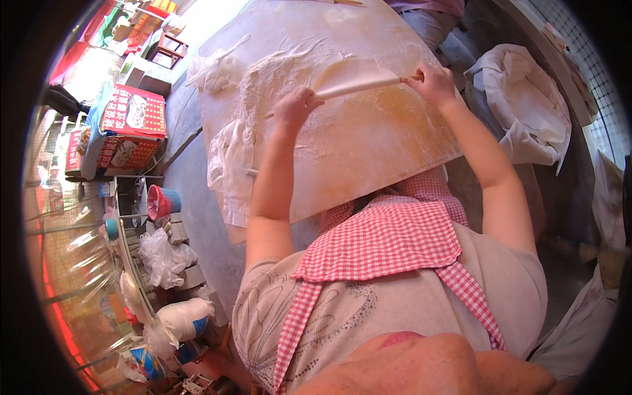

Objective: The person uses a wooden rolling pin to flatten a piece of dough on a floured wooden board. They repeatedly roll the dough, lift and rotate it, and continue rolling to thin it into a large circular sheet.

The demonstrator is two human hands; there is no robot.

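Note:
A thin wooden rolling pin (411, 78) lies across the far half of a floured board (368, 141). Pale dough (352, 74) is wrapped round its middle, and a rounded flap of the sheet spreads on the far side. My left hand (296, 106) is closed round the pin left of the dough, with the pin's tip poking out past it. At the other end my right hand (434, 84) grips the bare wood, thumb and fingers around it. Loose flour (276, 66) is scattered beyond my left hand.
White cloth (228, 155) lies bunched along the board's left edge. A large white sack (520, 99) stands open at the right. Another person's legs (428, 26) show beyond the board. At left are a red printed box (131, 118), a basket (163, 201) and plastic bags (164, 258).

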